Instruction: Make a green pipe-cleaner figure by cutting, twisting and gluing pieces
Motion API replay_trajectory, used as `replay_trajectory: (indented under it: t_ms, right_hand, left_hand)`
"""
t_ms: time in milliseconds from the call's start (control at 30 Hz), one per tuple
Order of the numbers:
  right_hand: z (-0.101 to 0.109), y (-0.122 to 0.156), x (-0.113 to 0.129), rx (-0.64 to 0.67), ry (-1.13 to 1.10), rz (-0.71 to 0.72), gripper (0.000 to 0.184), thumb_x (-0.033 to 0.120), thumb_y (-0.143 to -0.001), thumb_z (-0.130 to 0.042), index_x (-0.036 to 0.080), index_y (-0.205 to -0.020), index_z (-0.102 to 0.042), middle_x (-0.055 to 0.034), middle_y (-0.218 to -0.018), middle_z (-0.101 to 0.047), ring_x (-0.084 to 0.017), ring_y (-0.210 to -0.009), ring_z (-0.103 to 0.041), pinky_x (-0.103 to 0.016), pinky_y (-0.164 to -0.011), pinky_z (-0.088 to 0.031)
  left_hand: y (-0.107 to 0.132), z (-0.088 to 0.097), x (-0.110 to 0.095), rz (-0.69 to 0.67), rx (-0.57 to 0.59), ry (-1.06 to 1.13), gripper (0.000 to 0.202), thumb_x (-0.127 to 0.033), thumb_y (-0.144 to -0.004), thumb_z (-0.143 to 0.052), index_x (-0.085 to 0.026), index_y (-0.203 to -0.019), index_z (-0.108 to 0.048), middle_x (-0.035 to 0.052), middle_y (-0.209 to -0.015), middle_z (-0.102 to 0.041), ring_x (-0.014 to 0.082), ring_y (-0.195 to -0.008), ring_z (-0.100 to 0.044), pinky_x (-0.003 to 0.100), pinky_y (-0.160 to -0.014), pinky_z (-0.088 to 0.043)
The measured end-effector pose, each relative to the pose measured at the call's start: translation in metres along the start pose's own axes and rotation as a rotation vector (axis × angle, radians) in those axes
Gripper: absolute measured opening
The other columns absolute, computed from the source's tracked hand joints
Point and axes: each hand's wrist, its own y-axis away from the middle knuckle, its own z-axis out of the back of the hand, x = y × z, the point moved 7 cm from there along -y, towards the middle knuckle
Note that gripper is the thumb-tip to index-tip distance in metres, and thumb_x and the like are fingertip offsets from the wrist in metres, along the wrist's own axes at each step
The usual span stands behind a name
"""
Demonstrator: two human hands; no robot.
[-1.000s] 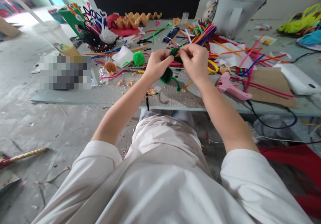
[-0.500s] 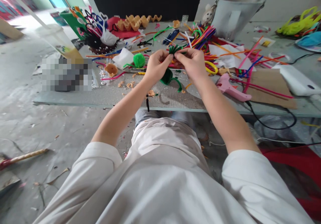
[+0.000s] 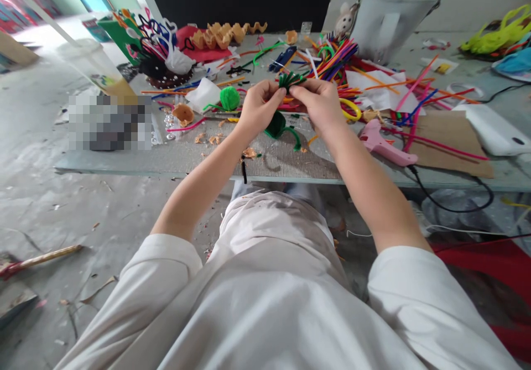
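A small bunch of dark green pipe cleaners (image 3: 290, 81) is pinched between my two hands above the table. My left hand (image 3: 262, 104) grips its left side with thumb and fingers. From the right, my right hand (image 3: 319, 102) closes on the same bunch; the fingertips are partly hidden. Below them on the tabletop lies a dark green wound piece (image 3: 276, 125) with a curved green tail. A bright green ball (image 3: 229, 98) sits left of my left hand. Right of my right hand are a yellow ring (image 3: 350, 110) and a pink glue gun (image 3: 385, 144).
Loose coloured pipe cleaners (image 3: 338, 63) pile up behind my hands. A metal bucket (image 3: 392, 24) stands at the back right. On the left are a drink cup (image 3: 95, 71) and egg-carton pieces (image 3: 219, 35). Cardboard (image 3: 443, 143) and a white device (image 3: 493, 132) lie right.
The green bunch has tilted slightly and its strands look more spread between my fingers. Both hands stay in nearly the same place, and the view has shifted a little.
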Motion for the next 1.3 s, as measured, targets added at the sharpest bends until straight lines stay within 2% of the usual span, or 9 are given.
replay_trajectory:
  t_ms: [300,500,567,633,733,867,1033,1133,1300]
  right_hand:
    - [-0.001,0.003,0.009,-0.040,0.138,0.116,0.030,0.055,-0.082,-0.071,0.028,-0.072,-0.061,0.0020,-0.075,-0.069,-0.020,-0.079,-0.064,-0.042,-0.084,-0.058]
    - [0.002,0.004,0.014,-0.109,0.053,0.088,0.045,0.066,-0.074,-0.070,0.030,-0.062,-0.046,0.0017,-0.060,-0.048,-0.016,-0.062,-0.041,-0.039,-0.068,-0.047]
    - [0.004,0.005,0.015,-0.138,0.057,0.080,0.049,0.074,-0.072,-0.065,0.031,-0.063,-0.041,0.0013,-0.061,-0.044,-0.018,-0.063,-0.039,-0.039,-0.068,-0.044]
    - [0.005,0.006,0.016,-0.153,0.097,0.071,0.050,0.077,-0.075,-0.058,0.032,-0.066,-0.037,0.0006,-0.063,-0.047,-0.020,-0.068,-0.043,-0.040,-0.070,-0.043]
    - [0.007,0.010,0.021,-0.188,0.083,0.104,0.045,0.069,-0.080,-0.059,0.032,-0.068,-0.036,0.0005,-0.069,-0.053,-0.021,-0.071,-0.048,-0.041,-0.072,-0.044]
    - [0.008,0.011,0.023,-0.187,0.039,0.137,0.044,0.063,-0.078,-0.068,0.032,-0.070,-0.038,0.0015,-0.073,-0.057,-0.020,-0.071,-0.050,-0.042,-0.073,-0.049]
    - [0.010,0.010,0.025,-0.207,0.087,0.172,0.037,0.061,-0.084,-0.063,0.032,-0.074,-0.043,-0.0005,-0.078,-0.060,-0.021,-0.079,-0.054,-0.042,-0.079,-0.052]
    - [0.012,0.012,0.029,-0.243,0.155,0.200,0.033,0.053,-0.086,-0.061,0.031,-0.072,-0.041,-0.0017,-0.075,-0.059,-0.023,-0.080,-0.054,-0.042,-0.081,-0.051]
    - [0.024,0.009,0.036,-0.314,0.073,0.283,0.014,0.041,-0.089,-0.050,0.030,-0.081,-0.047,-0.0036,-0.083,-0.057,-0.018,-0.070,-0.054,-0.036,-0.069,-0.050]
  left_hand:
    - [0.001,-0.002,0.000,0.008,-0.012,-0.026,0.037,-0.023,-0.086,-0.076,-0.018,-0.062,-0.048,-0.0042,-0.059,-0.043,0.0078,-0.059,-0.046,0.024,-0.061,-0.039]
    - [0.003,-0.004,-0.004,0.030,-0.015,-0.015,0.039,-0.032,-0.088,-0.075,-0.018,-0.063,-0.049,-0.0050,-0.057,-0.040,0.0055,-0.053,-0.037,0.024,-0.054,-0.031]
    - [0.004,-0.004,-0.007,0.045,-0.007,-0.006,0.041,-0.033,-0.090,-0.073,-0.017,-0.062,-0.048,-0.0050,-0.056,-0.039,0.0044,-0.052,-0.035,0.023,-0.055,-0.030]
    - [0.005,-0.005,-0.009,0.057,0.002,-0.001,0.043,-0.034,-0.093,-0.069,-0.016,-0.061,-0.047,-0.0050,-0.056,-0.037,0.0036,-0.052,-0.033,0.022,-0.055,-0.029]
    - [0.007,-0.007,-0.010,0.077,0.018,0.002,0.043,-0.032,-0.095,-0.066,-0.015,-0.060,-0.046,-0.0051,-0.056,-0.034,0.0030,-0.052,-0.033,0.021,-0.057,-0.029]
    - [0.007,-0.006,-0.009,0.100,0.013,0.012,0.040,-0.027,-0.095,-0.066,-0.015,-0.061,-0.047,-0.0046,-0.057,-0.036,0.0039,-0.053,-0.035,0.023,-0.060,-0.032]
    - [0.006,-0.002,-0.006,0.112,-0.005,0.032,0.040,-0.029,-0.094,-0.068,-0.015,-0.061,-0.049,-0.0038,-0.057,-0.038,0.0052,-0.054,-0.039,0.024,-0.060,-0.033]
    - [0.006,-0.003,-0.006,0.106,-0.007,0.034,0.041,-0.030,-0.094,-0.067,-0.015,-0.061,-0.048,-0.0043,-0.058,-0.036,0.0043,-0.053,-0.037,0.024,-0.061,-0.032]
    - [0.005,0.000,-0.006,0.063,-0.035,0.023,0.044,-0.035,-0.092,-0.070,-0.016,-0.061,-0.046,-0.0044,-0.058,-0.037,0.0046,-0.053,-0.034,0.024,-0.057,-0.028]
